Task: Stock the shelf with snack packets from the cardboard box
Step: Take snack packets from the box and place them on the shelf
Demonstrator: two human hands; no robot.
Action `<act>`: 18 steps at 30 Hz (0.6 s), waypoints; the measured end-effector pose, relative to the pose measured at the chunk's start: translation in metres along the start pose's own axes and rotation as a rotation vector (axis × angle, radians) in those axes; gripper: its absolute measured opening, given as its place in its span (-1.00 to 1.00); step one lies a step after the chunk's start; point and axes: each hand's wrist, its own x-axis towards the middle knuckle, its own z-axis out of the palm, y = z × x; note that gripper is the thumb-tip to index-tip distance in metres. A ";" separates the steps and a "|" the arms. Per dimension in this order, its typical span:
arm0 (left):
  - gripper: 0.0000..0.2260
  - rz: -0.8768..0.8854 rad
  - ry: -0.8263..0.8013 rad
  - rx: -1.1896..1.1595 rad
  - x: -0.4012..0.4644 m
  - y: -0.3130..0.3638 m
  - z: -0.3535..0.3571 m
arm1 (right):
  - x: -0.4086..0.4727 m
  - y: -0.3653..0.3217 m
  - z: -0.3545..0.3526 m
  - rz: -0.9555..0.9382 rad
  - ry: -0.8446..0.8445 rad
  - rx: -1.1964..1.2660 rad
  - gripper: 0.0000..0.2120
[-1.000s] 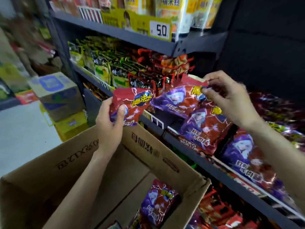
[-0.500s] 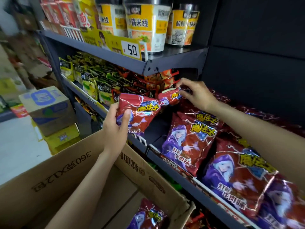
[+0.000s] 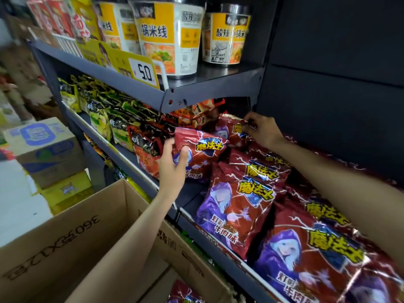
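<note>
An open cardboard box [image 3: 72, 243] sits nearest, one red packet [image 3: 183, 291] visible inside. Above it, the left hand [image 3: 172, 169] curls its fingers round a red snack packet [image 3: 200, 154] at the shelf [image 3: 140, 169] edge. Farther back, the right hand [image 3: 263, 132] pinches the top of another packet [image 3: 235, 133] standing among the red packets on the shelf.

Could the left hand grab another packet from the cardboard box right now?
Probably not yet. The left hand already grips a red snack packet up at the shelf. A packet lies uncovered in the open cardboard box below, so the way looks free once that hand is emptied.
</note>
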 end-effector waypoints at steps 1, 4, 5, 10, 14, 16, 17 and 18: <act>-0.83 -0.006 -0.011 -0.002 0.002 -0.002 0.003 | 0.002 0.002 -0.001 0.065 -0.014 -0.039 -0.72; -0.70 -0.017 -0.062 0.052 0.010 -0.011 0.011 | 0.011 -0.005 -0.003 0.179 -0.026 -0.147 -0.68; -0.67 -0.023 -0.084 0.088 0.013 -0.014 0.014 | 0.014 -0.007 -0.003 0.197 -0.024 -0.202 -0.68; -0.69 -0.102 -0.158 0.129 0.032 -0.015 0.027 | 0.010 -0.015 -0.005 0.180 0.001 -0.521 -0.57; -0.69 -0.097 -0.164 0.202 0.046 -0.013 0.042 | -0.008 -0.001 -0.015 -0.097 0.104 -0.461 -0.66; -0.68 -0.087 -0.162 0.216 0.048 -0.015 0.047 | -0.013 0.007 -0.016 -0.338 0.024 -0.384 -0.66; -0.67 -0.075 -0.155 0.229 0.049 -0.016 0.048 | -0.012 0.012 -0.014 -0.437 -0.045 -0.421 -0.68; -0.67 -0.063 -0.141 0.251 0.049 -0.017 0.047 | -0.011 0.015 -0.011 -0.496 -0.117 -0.503 -0.70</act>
